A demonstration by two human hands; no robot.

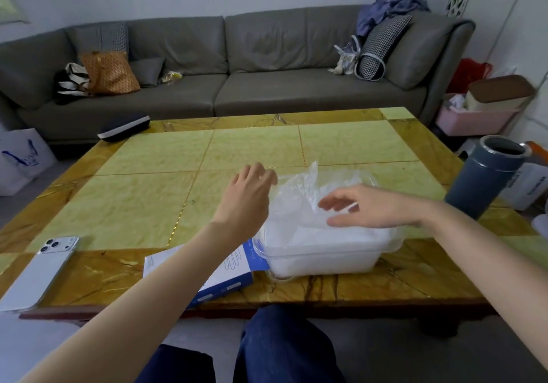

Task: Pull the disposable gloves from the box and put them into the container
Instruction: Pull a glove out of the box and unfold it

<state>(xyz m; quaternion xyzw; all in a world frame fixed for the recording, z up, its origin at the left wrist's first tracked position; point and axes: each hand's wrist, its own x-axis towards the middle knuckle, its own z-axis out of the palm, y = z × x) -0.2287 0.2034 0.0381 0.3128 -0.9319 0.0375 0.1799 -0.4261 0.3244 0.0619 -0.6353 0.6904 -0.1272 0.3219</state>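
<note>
Head view showed the right hand [373, 207], fingers [333, 204] straight, over the disposable gloves [302, 196] heaped in the clear container [320, 264], while the left hand [250, 188] hid its fingers, grip unknowable; pressing the heap flat below the rim seemed best.

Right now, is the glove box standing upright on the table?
No, the glove box lies flat on the table, just left of the clear container.
</note>
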